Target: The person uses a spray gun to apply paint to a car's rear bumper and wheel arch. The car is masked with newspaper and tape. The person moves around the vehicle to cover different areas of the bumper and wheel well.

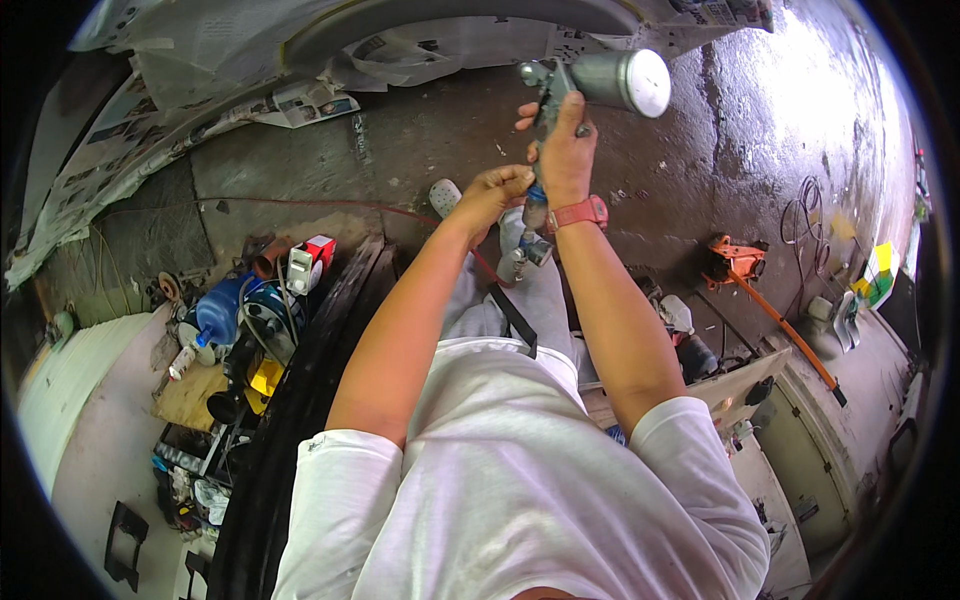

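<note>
Right hand [568,160] wrapped round spray gun [551,95] | left hand [493,196] pinched near its base, hold I can't tell | gun axis bodyward, cup [606,82] rightward

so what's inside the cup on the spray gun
Only the outside shows: the grey cup on the spray gun, held in the right hand. Its wall and pale round end hide any contents.
</note>
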The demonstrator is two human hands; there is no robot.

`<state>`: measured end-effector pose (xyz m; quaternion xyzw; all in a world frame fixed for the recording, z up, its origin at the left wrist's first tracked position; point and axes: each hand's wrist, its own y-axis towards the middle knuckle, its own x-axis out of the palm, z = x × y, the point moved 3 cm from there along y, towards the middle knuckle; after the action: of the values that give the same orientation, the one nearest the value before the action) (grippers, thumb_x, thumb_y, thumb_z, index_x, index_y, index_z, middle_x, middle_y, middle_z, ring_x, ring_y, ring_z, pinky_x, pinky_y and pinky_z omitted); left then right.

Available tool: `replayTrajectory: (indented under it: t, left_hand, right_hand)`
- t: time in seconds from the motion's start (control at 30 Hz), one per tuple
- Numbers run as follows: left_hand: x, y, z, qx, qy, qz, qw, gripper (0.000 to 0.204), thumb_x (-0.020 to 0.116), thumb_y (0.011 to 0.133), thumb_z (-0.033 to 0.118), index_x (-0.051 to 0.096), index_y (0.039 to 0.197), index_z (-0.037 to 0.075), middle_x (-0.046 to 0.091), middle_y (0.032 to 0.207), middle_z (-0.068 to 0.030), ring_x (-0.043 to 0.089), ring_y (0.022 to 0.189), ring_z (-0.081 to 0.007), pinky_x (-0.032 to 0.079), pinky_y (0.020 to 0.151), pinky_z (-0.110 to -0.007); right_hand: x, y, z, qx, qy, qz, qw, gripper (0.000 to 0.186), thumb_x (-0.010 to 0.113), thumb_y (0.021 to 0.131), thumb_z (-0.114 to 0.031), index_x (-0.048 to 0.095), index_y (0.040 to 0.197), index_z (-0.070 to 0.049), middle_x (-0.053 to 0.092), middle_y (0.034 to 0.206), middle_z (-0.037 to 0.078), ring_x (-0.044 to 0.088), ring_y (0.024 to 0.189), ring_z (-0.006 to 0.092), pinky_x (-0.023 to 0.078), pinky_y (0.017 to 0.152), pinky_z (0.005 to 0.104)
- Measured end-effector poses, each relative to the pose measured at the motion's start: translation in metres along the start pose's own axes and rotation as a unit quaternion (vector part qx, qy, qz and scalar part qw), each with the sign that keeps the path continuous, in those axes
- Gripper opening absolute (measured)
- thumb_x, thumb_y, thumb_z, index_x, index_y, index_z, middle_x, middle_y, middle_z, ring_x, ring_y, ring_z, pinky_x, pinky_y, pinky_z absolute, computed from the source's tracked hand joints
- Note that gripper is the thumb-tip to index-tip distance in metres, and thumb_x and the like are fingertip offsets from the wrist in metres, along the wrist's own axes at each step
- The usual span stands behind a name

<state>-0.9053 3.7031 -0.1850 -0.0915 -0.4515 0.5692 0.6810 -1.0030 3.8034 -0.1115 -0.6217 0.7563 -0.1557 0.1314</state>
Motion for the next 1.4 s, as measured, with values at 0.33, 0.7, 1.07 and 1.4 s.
replayTrajectory:
  t: [0.33,0.7,1.07,1.4]
  left_hand:
    - [0.09,0.062,-0.011,-0.042,0.08,-0.001,0.996,0.023,0.066,0.108,0.031,0.078,0.114,0.012,0.07,0.093,0.0075,0.054,0.08,-0.0042,0.043,0.076,-0.024]
    - [0.12,0.071,0.015,-0.046,0.069,-0.023,0.996,0.026,0.059,0.111,0.028,0.075,0.117,0.008,0.071,0.096,0.0035,0.062,0.085,-0.0078,0.05,0.08,-0.027]
    - [0.034,-0.027,0.015,0.001,-0.084,-0.052,0.995,0.017,0.065,0.108,0.025,0.075,0.112,0.012,0.068,0.1,0.011,0.051,0.083,-0.002,0.042,0.081,-0.023]
    - [0.011,-0.069,0.028,0.068,-0.185,0.053,0.979,0.016,0.07,0.105,0.023,0.074,0.117,0.015,0.073,0.114,0.0078,0.062,0.101,-0.0028,0.046,0.095,-0.025]
  right_hand:
    - [-0.102,0.039,-0.009,-0.009,-0.03,0.118,0.993,0.071,0.033,0.113,-0.062,0.067,0.111,0.0,0.076,0.094,0.013,0.072,0.074,0.0183,0.05,0.049,0.0295]
    - [-0.119,0.05,-0.037,-0.02,-0.023,0.167,0.986,0.064,0.033,0.114,-0.055,0.065,0.117,0.001,0.077,0.097,0.014,0.072,0.076,0.0186,0.049,0.05,0.0285]
    - [-0.023,-0.019,-0.041,-0.033,-0.02,-0.043,0.998,0.054,0.042,0.115,-0.047,0.066,0.116,0.002,0.076,0.096,0.011,0.067,0.069,0.0126,0.048,0.049,0.0261]
    - [0.04,-0.03,-0.046,-0.025,-0.015,-0.171,0.985,0.049,0.048,0.114,-0.047,0.065,0.128,-0.003,0.076,0.096,0.007,0.068,0.074,0.0085,0.047,0.049,0.024]
